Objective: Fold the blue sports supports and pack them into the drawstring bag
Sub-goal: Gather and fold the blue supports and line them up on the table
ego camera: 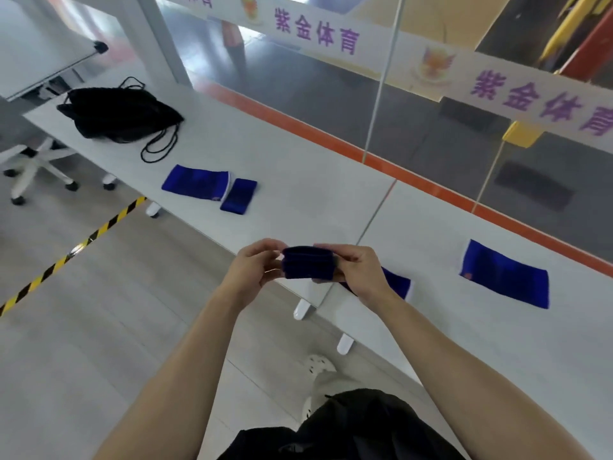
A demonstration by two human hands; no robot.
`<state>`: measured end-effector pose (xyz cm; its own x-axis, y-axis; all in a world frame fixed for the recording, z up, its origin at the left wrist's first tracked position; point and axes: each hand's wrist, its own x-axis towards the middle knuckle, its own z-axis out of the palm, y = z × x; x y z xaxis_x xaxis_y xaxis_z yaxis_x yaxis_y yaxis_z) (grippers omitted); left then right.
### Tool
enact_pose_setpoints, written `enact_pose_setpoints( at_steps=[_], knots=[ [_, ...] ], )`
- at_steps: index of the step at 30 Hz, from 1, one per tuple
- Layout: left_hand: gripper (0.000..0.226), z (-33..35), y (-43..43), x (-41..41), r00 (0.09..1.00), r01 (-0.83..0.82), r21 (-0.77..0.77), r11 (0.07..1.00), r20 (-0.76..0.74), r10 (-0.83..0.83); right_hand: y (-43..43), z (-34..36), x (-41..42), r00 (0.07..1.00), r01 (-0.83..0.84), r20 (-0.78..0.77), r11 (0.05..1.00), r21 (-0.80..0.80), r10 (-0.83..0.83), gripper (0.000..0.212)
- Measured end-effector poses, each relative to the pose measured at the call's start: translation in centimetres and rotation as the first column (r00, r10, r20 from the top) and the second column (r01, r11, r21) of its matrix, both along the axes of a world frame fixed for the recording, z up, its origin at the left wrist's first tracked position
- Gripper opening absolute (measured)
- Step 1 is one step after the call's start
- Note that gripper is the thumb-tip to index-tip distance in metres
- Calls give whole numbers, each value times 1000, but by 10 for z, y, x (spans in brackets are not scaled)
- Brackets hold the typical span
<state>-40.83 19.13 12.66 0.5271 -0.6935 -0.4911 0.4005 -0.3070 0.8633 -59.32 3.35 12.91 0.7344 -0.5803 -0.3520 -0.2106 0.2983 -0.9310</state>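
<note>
We hold a folded blue support point(307, 263) in the air at the table point(298, 180) edge, our left hand point(257, 265) pinching one end and our right hand point(356, 272) pinching the other, its long axis running from hand to hand. Another support point(396, 283) lies under our right hand, one point(504, 275) lies farther right, and two point(195, 180) point(238, 195) lie near the black drawstring bag point(119, 111) at the far left.

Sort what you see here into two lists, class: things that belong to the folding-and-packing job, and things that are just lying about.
Belongs to the job:
- folded blue support held in left hand and right hand
- four more blue supports on the tables, e.g.
- black drawstring bag

Just lying about:
- whiteboard
- chair base
- striped floor tape
</note>
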Motion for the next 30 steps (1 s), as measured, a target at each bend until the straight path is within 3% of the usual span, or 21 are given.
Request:
enact_pose_setpoints(
  at_steps=[5, 8, 12, 14, 17, 20, 23, 25, 28, 30],
  knots=[
    [16, -1, -17, 69, 974, 23, 22, 999, -225, -18, -9, -15, 82, 999, -4, -42, 977, -214, -5, 47],
    [25, -8, -31, 125, 991, 95, 50, 994, -104, -89, -21, -28, 141, 1000, 3, -27, 974, -225, -10, 48],
    [50, -2, -48, 197, 969, 144, 210, 967, 170, -181, -38, -33, 216, 998, -22, -53, 1000, 15, 23, 20],
    [58, 1, -60, 231, 964, 134, 204, 970, 200, -175, -47, -37, 246, 988, -135, -70, 988, 71, 140, 42],
    [49, -2, -78, 273, 996, 50, 103, 993, 72, -58, -56, -40, 287, 981, -170, -94, 985, -24, 167, 30],
    [46, -13, -94, 312, 997, 7, 62, 998, -82, -2, -62, -47, 326, 992, -63, -114, 997, -38, 58, 17],
    [49, -30, -113, 355, 991, 5, 55, 998, -133, 3, -68, -54, 367, 991, 47, -127, 999, -9, -47, 4],
    [47, -40, -128, 379, 988, 53, 36, 998, -150, -47, -71, -63, 395, 979, 139, -149, 990, 10, -136, 6],
    [46, -55, -145, 414, 981, 184, 145, 972, 29, -190, -74, -70, 433, 958, 232, -199, 968, 101, -208, 18],
    [53, -68, -153, 443, 954, 230, 215, 949, 141, -263, -73, -75, 451, 943, 159, -301, 987, 39, -140, 20]
  ],
)
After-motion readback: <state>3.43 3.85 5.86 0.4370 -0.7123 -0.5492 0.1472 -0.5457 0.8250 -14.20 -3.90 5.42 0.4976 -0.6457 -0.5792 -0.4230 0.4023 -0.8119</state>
